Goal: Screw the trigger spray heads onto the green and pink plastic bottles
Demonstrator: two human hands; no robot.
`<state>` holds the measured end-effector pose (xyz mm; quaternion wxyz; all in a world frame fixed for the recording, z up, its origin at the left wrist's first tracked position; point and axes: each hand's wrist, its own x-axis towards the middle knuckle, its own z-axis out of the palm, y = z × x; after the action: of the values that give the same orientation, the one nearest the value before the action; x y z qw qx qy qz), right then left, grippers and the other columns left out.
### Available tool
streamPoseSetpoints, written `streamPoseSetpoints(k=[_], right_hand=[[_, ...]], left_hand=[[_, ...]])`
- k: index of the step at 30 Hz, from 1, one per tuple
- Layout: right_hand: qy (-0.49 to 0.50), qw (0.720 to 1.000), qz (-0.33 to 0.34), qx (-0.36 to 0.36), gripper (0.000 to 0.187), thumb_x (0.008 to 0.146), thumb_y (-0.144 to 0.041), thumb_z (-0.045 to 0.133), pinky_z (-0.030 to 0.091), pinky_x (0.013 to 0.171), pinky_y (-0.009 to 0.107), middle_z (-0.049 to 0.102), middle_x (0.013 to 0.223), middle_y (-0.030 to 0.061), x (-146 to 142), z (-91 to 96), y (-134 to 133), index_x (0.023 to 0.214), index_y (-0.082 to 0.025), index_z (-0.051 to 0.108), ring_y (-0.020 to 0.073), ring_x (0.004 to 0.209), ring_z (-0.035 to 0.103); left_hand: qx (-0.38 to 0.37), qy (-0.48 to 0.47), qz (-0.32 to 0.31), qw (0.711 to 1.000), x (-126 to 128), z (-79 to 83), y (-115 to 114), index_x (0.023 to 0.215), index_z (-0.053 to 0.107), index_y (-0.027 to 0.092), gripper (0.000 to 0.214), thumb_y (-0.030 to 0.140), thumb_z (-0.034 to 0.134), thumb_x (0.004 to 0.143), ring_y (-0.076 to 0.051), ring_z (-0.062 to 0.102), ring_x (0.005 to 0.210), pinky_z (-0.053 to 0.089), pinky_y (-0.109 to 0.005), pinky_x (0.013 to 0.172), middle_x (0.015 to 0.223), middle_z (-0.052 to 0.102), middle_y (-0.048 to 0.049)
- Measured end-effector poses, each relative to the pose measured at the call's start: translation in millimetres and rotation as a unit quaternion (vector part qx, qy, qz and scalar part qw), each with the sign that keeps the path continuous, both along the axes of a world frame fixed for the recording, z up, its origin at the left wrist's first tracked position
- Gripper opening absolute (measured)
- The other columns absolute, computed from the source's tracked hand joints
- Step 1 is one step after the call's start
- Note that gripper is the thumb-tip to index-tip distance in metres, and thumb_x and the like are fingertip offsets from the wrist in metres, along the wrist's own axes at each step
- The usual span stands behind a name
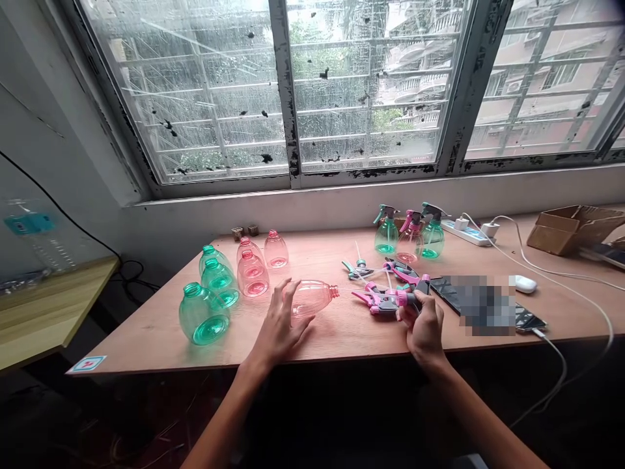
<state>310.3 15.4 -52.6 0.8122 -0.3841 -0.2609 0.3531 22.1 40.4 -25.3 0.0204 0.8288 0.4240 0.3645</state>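
Note:
My left hand [283, 319] is closed around the base end of a clear pink bottle [312, 298], tilted onto its side with its open neck facing right. In my right hand [424, 326] is a pink and grey spray head [407, 298], its thin tube reaching left to the bottle's mouth. Whether the tube tip is inside the neck I cannot tell. Loose spray heads [378, 301] in pink, grey and green lie just beyond and beside my right hand. Left of my left hand stand open green bottles [204, 316] and pink bottles [252, 277], all upright.
Three bottles with spray heads [387, 234] stand at the back. To the right are a phone [530, 319] on a cable, a white mouse-like object [525, 284], a power strip [469, 231] and a cardboard box [561, 231]. The table's front edge [342, 359] runs below my hands.

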Motion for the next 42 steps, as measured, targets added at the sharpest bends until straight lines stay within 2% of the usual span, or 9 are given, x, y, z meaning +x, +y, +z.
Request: streamPoseSetpoints(k=[5, 10, 13, 18, 23, 27, 30, 34, 42], right_hand=[[-0.004, 1.0, 0.015, 0.003, 0.02, 0.082, -0.035, 0.062, 0.032, 0.034, 0.021, 0.058, 0.06, -0.0037, -0.9, -0.1, 1.1, 0.071, -0.02, 0.056, 0.0089, 0.04, 0.046], [-0.075, 0.986, 0.149, 0.002, 0.028, 0.086, -0.042, 0.065, 0.032, 0.035, 0.021, 0.047, 0.051, -0.0064, -7.9, 7.3, -4.0, 0.071, -0.019, 0.058, 0.0099, 0.04, 0.042], [-0.137, 0.972, 0.188, 0.014, 0.034, 0.091, -0.05, 0.06, 0.04, 0.038, 0.024, 0.057, 0.056, -0.0029, -11.8, 10.9, -7.9, 0.077, -0.019, 0.061, 0.0122, 0.041, 0.048], [-0.138, 0.949, 0.283, 0.007, 0.037, 0.093, -0.052, 0.057, 0.05, 0.042, 0.028, 0.072, 0.073, 0.0035, -18.1, 10.6, -7.8, 0.102, -0.017, 0.063, 0.0152, 0.044, 0.059], [-0.088, 0.919, 0.384, -0.02, 0.038, 0.088, -0.049, 0.061, 0.045, 0.036, 0.024, 0.074, 0.082, 0.0061, -21.3, 7.8, -0.8, 0.107, -0.017, 0.064, 0.015, 0.046, 0.061], [-0.09, 0.917, 0.389, -0.02, 0.033, 0.085, -0.047, 0.067, 0.044, 0.037, 0.022, 0.074, 0.088, 0.005, -20.5, 4.9, 0.4, 0.099, -0.018, 0.065, 0.0122, 0.046, 0.06], [-0.126, 0.917, 0.376, -0.027, 0.034, 0.079, -0.043, 0.078, 0.045, 0.041, 0.021, 0.071, 0.075, 0.001, -20.2, 2.6, -3.0, 0.097, -0.018, 0.064, 0.0122, 0.047, 0.061], [-0.164, 0.909, 0.381, -0.026, 0.04, 0.077, -0.037, 0.083, 0.047, 0.045, 0.023, 0.065, 0.057, -0.0053, -20.0, 2.7, -8.7, 0.104, -0.019, 0.06, 0.0133, 0.044, 0.06], [-0.192, 0.9, 0.391, -0.02, 0.035, 0.078, -0.039, 0.082, 0.053, 0.047, 0.027, 0.072, 0.069, 0.0008, -20.9, 11.4, -16.9, 0.099, -0.018, 0.064, 0.0166, 0.049, 0.066]], left_hand=[[-0.008, -0.012, 0.0, 1.0, -0.3, -1.0, 0.6, 0.151, 0.024, 0.026, 0.076, 0.029, 0.067, 0.089, -0.033, 0.033, 0.145, 0.035, -0.055, 0.116, 0.152, 0.034, -0.0167], [-0.01, -0.02, -0.023, 0.999, 1.1, -3.9, 1.1, 0.154, 0.014, 0.023, 0.089, 0.034, 0.071, 0.087, -0.035, 0.032, 0.146, 0.031, -0.056, 0.119, 0.152, 0.035, -0.0197], [-0.025, -0.039, -0.038, 0.998, 1.3, -4.5, 2.3, 0.151, 0.019, 0.022, 0.092, 0.038, 0.077, 0.082, -0.035, 0.035, 0.144, 0.033, -0.054, 0.118, 0.15, 0.036, -0.0197], [-0.105, -0.092, -0.06, 0.988, 2.1, -2.2, 1.3, 0.142, 0.032, 0.023, 0.085, 0.038, 0.083, 0.076, -0.033, 0.044, 0.138, 0.036, -0.052, 0.117, 0.144, 0.044, -0.0156], [-0.222, -0.161, -0.12, 0.954, 3.2, -2.6, -0.3, 0.146, 0.02, 0.028, 0.088, 0.035, 0.079, 0.08, -0.027, 0.057, 0.127, 0.045, -0.049, 0.112, 0.135, 0.053, -0.0114], [-0.278, -0.22, -0.134, 0.925, 3.0, -4.6, 1.1, 0.147, 0.021, 0.027, 0.09, 0.032, 0.079, 0.079, -0.026, 0.059, 0.125, 0.047, -0.05, 0.11, 0.132, 0.055, -0.0118], [-0.297, -0.235, -0.132, 0.916, 3.1, -4.1, 0.5, 0.149, 0.019, 0.027, 0.097, 0.032, 0.081, 0.076, -0.028, 0.057, 0.126, 0.046, -0.051, 0.11, 0.136, 0.052, -0.0131], [-0.296, -0.206, -0.13, 0.924, 3.4, 0.8, -4.0, 0.152, 0.018, 0.027, 0.1, 0.031, 0.082, 0.075, -0.028, 0.055, 0.129, 0.041, -0.051, 0.113, 0.141, 0.049, -0.0138], [-0.264, -0.159, -0.143, 0.941, 3.9, 5.3, -5.6, 0.155, 0.015, 0.03, 0.103, 0.032, 0.081, 0.077, -0.03, 0.052, 0.134, 0.04, -0.054, 0.114, 0.143, 0.05, -0.0133]])
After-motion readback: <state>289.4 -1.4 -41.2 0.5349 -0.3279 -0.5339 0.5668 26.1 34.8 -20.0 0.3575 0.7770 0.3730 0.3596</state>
